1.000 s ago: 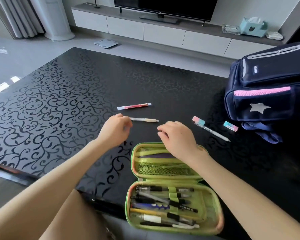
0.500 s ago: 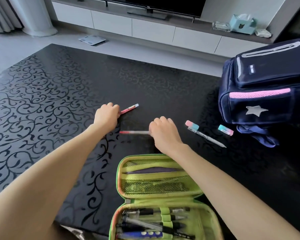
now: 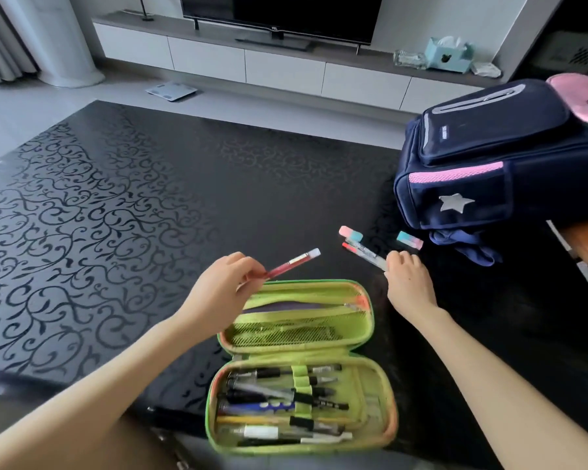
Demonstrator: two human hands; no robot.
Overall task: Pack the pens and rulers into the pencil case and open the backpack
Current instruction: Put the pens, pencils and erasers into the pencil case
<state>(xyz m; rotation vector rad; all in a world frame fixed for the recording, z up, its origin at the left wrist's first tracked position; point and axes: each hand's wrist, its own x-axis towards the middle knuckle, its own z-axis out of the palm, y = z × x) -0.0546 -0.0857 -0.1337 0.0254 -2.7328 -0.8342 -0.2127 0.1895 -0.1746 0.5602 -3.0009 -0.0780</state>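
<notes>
The left hand is pinching the red pen, its tip pointing far-right just beyond the open case, while right fingers are closing on two pens lying diagonally on the tabletop.

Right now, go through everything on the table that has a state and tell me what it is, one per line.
Pencil case: unzipped, lying open flat.
Backpack: zipped shut, on the table.
Red pen: lifted, in left hand.
Two pens: gripped by right hand.
Erasers: loose on table.
</notes>
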